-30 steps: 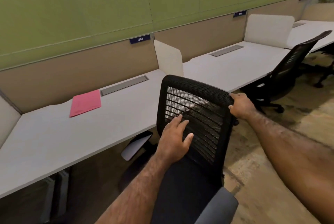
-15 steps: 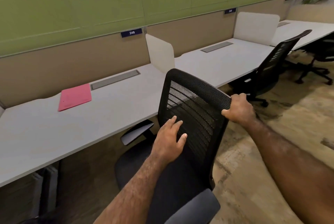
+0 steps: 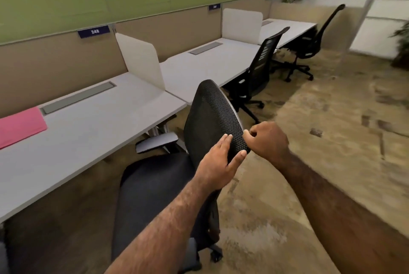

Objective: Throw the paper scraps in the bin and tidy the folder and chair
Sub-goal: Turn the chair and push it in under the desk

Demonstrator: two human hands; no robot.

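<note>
Chair: black mesh-backed office chair, seen nearly edge-on from behind and to the side, standing on the floor just beside the front edge of the worktop; its dark seat faces the worktop and a grey armrest reaches under the worktop's edge.
Left hand: laid on the mesh back, fingers stretched along the near face and thumb on the rear edge, so the backrest edge sits between thumb and fingers.
Right hand: curled into a loose fist at the rear edge of the backrest, touching it; whether the fingers truly wrap the rim I cannot tell.
Hands together: close to each other on the same lower edge of the backrest, nearly touching.
Folder: pink, lying flat at the far left of the worktop, partly cut by the picture's edge, well apart from the chair and next to a grey cable hatch.
Divider: white panel standing upright on the worktop behind the chair.
Other chairs: a second black chair pushed up to the next worktop, a third chair farther along.
Floor: tan, mottled carpet.
Label: a small blue plate reading 248 on the beige partition.
</note>
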